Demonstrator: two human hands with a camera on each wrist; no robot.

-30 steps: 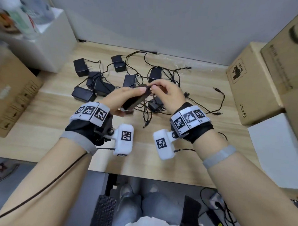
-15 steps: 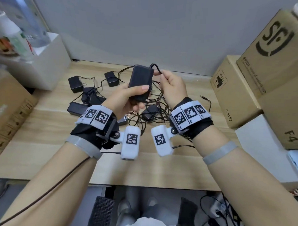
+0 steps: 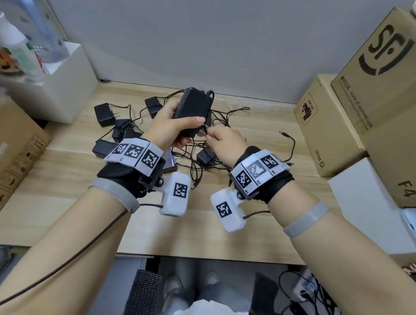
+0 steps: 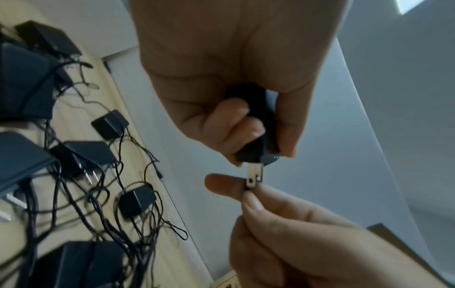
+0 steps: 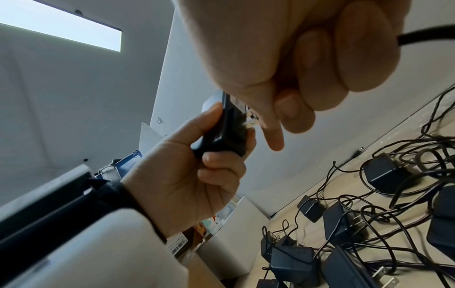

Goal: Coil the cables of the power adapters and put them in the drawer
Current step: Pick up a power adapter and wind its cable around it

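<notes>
My left hand (image 3: 177,130) grips a black power adapter (image 3: 193,108) and holds it upright above the wooden desk (image 3: 61,186). Its cable leaves the top end and drops into the tangle below. At the adapter's lower end, my right hand (image 3: 219,139) pinches the metal plug prongs (image 4: 253,179) between thumb and forefinger. A black cable (image 5: 426,36) runs past the right hand's curled fingers. Several more black adapters (image 3: 121,134) lie on the desk with their thin cables (image 3: 224,119) tangled together.
Cardboard boxes (image 3: 328,125) are stacked at the right, with a larger one (image 3: 389,104) behind and a white box (image 3: 369,210) in front. A white box (image 3: 65,84) with bottles and a cardboard box (image 3: 11,150) stand at the left. The grey wall is close behind.
The left hand lifted the adapter off the desk and turned it upright. The right hand moved from the adapter's cable end down to the prongs at its lower end.
</notes>
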